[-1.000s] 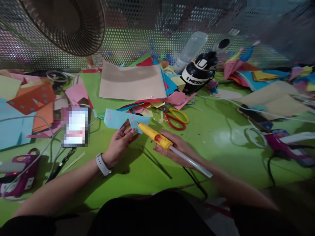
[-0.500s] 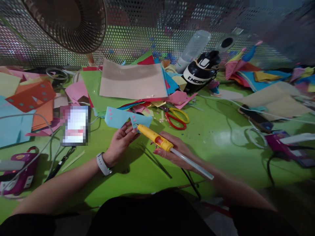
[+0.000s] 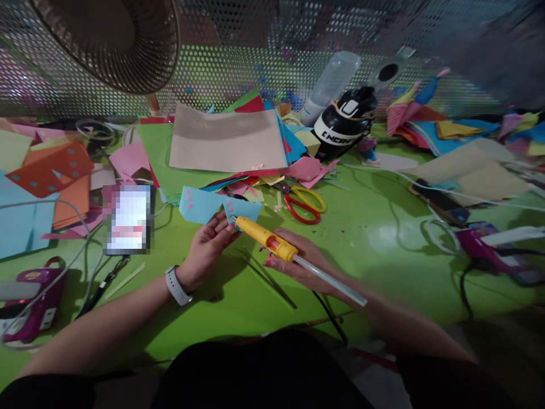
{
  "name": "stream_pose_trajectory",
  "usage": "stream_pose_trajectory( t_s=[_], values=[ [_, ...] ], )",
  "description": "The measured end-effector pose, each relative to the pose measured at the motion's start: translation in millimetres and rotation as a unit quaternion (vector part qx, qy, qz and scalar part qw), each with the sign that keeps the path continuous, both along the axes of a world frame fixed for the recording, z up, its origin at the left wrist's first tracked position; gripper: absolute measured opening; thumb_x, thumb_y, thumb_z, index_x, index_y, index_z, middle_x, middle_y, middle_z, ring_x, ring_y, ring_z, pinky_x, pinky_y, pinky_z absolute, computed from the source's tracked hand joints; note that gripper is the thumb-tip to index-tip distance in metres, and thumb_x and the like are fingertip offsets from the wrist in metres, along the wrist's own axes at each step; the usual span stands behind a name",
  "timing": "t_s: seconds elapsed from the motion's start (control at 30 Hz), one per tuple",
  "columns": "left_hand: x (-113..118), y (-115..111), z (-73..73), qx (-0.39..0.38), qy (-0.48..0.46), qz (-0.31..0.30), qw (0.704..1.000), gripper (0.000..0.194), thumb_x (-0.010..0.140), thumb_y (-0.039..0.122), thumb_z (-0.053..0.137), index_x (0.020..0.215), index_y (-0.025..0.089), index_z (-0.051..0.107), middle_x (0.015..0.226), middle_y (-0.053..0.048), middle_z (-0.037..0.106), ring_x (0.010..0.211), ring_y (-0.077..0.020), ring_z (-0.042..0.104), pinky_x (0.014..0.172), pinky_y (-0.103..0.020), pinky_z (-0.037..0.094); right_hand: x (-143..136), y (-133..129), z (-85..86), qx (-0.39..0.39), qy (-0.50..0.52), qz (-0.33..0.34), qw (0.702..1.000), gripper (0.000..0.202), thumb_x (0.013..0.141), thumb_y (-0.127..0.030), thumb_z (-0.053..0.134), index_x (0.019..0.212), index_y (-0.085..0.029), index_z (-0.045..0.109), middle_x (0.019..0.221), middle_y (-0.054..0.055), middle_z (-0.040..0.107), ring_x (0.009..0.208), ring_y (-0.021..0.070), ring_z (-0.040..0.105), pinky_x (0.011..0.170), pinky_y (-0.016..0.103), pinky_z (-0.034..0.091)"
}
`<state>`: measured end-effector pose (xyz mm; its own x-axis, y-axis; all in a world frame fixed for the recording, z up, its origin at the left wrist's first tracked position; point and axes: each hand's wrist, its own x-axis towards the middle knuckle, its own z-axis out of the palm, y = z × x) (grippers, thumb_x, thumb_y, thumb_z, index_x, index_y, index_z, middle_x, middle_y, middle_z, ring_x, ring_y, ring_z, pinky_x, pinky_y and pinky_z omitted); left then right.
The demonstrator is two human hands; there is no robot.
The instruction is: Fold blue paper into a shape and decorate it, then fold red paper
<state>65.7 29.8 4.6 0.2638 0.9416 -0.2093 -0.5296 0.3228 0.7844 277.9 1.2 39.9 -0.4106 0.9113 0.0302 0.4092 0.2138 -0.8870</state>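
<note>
Pinched in the fingers of my left hand (image 3: 209,245) is a light blue paper cutout (image 3: 200,205) with small pink dots on it and a notch in its lower edge. My right hand (image 3: 300,262) grips a yellow hot glue gun (image 3: 259,234), its nozzle at the paper close to my left fingertips. A clear glue stick (image 3: 330,279) juts from the gun's rear. Under the hands, thin tweezers (image 3: 272,281) lie on the green table (image 3: 366,238). Scissors (image 3: 302,205) with red and yellow handles rest just beyond the gun.
Stacked coloured paper (image 3: 227,142) lies at the back, beside a black bottle (image 3: 343,128) and a clear bottle (image 3: 332,85). A fan (image 3: 110,45) stands back left. Left are a phone (image 3: 129,218), orange paper (image 3: 51,167) and a purple power strip (image 3: 34,301); another strip (image 3: 489,250) is right.
Almost nothing differs. The whole view has shifted slightly, and the glue gun's nozzle stays at the blue paper held in my left hand.
</note>
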Motion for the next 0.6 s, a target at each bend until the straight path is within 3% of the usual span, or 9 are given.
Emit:
stream_pose_trajectory(
  t_s=[0.6],
  values=[
    [0.7,-0.6,0.1,-0.002,-0.006,0.000,1.000,0.033,0.081,0.026,0.081,0.112,0.023,0.071,0.112,-0.004,0.076,0.109,-0.0194,0.069,0.100,-0.033,0.052,0.4,1.3,-2.0,0.016,0.004,0.002,1.000,0.034,0.084,-0.050,0.071,0.080,-0.023,0.052,0.074,-0.002,0.047,0.062,0.0123,0.045,0.052,0.025,0.042]
  ],
)
